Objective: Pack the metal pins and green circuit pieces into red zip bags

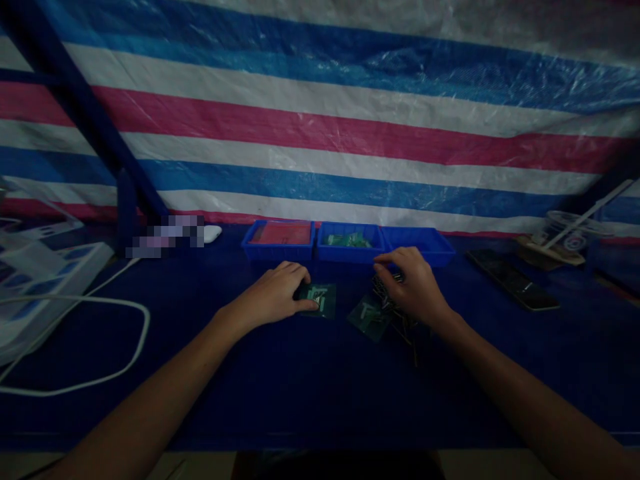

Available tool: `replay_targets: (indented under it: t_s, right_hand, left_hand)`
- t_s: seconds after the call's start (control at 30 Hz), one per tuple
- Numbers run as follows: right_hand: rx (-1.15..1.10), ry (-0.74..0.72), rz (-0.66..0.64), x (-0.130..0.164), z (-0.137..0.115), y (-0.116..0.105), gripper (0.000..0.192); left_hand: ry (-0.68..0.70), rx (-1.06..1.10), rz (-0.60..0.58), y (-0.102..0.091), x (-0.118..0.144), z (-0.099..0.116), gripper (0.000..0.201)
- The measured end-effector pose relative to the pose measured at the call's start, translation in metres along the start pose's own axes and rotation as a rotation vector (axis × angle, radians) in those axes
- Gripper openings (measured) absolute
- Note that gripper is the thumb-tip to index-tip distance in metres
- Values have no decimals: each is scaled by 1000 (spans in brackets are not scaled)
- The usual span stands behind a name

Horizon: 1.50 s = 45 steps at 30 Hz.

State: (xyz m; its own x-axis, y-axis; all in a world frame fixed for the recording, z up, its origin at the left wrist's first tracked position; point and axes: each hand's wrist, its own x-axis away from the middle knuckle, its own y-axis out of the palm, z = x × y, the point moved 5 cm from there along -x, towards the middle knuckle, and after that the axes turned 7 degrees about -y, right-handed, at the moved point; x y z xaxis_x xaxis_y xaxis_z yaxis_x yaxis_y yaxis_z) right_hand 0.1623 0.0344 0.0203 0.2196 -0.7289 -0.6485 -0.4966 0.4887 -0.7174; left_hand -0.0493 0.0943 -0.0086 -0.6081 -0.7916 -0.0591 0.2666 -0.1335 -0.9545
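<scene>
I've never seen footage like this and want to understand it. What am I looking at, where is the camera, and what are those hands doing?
There is no machine here: a person works with two bare hands, and the one camera sits on their head, looking forward and down, so you see their own arms reaching out.

The left hand rests on a small green circuit board, its fingers pressing on the edge. The right hand is curled over a pile of small dark metal pins; the light is too dim to tell if it grips any. A second green board lies beside the pile.

All this lies on a dark blue table. Behind stand three blue trays, a phone lies to the right, a white cable to the left, and a striped tarp hangs behind.
</scene>
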Motion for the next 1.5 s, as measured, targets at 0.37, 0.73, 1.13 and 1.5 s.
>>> replay_targets:
  t_s: [0.37, 0.73, 1.13, 1.5]
  right_hand:
    - [-852, 482, -283, 12, -38, 30, 47]
    - [-312, -110, 104, 14, -48, -3, 21]
    - [-580, 107, 53, 9, -31, 5, 30]
    - [194, -155, 143, -53, 11, -25, 21]
  left_hand:
    - [317, 151, 346, -21, 18, 60, 9]
    - [-86, 799, 76, -2, 7, 42, 61]
    - [-38, 883, 307, -3, 6, 47, 16]
    - [198, 104, 68, 36, 12, 90, 47]
